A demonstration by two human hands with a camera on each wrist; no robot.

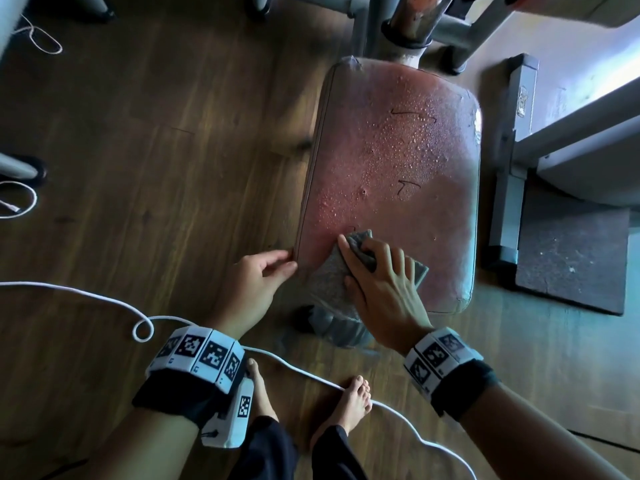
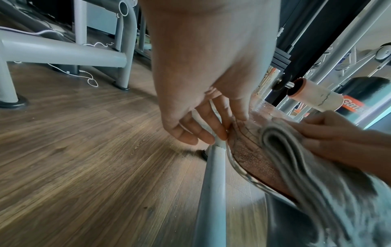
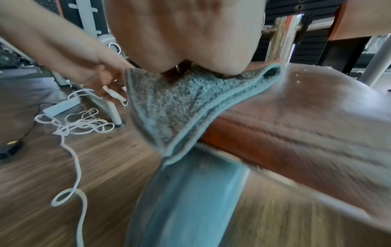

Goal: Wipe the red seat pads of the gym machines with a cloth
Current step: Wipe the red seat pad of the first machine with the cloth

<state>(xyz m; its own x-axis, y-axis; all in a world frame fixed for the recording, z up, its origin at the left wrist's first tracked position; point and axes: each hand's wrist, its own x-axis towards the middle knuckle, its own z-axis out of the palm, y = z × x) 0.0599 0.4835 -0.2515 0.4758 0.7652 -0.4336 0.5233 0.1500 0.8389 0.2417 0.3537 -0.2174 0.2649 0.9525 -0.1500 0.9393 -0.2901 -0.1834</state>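
Wiping under way: your right hand (image 1: 381,275) presses the folded grey terry cloth (image 1: 332,278), fingers curled over it, at the near left corner of the worn red vinyl seat pad (image 1: 408,168). Your left hand (image 1: 256,282), fingers relaxed, touches the pad's left edge. Droplets bead farther up; next, sweep toward the far edge.

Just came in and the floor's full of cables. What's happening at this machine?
A person is wiping a red seat pad with a folded grey cloth. The right hand presses the cloth onto the near end of the pad, and the left hand touches the pad's near left edge. Water droplets cover most of the pad beyond the cloth, so most of it is not yet wiped.
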